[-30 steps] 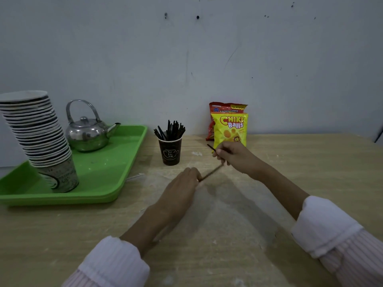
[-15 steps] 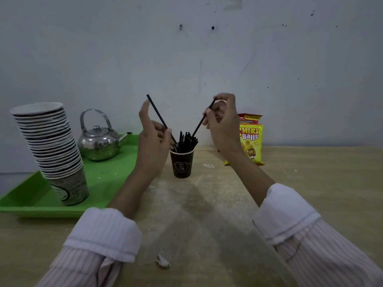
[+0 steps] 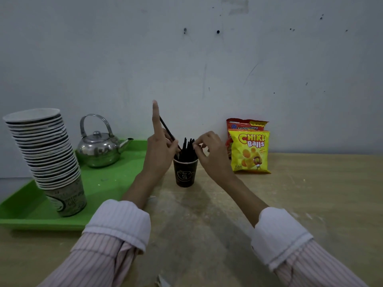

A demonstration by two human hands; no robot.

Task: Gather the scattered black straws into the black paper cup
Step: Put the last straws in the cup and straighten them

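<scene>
2 hands (image 3: 161,150) (image 3: 209,150) over 1 black paper cup (image 3: 185,172), straws (image 3: 188,149) bunched inside.

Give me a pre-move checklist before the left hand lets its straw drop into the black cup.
1. Black paper cup upright on the table: ok.
2. Left hand pinching its straw: ok; the straw is tilted, lower end at the cup mouth.
3. Straw tip inside the rim: cannot tell, the fingers hide it.
4. Right hand clear of the cup mouth: not ok; its fingertips are at the tops of the straws in the cup.
5. Right hand empty: cannot tell; it may be pinching a straw top.
6. Loose straws left on the table: none visible.
</scene>
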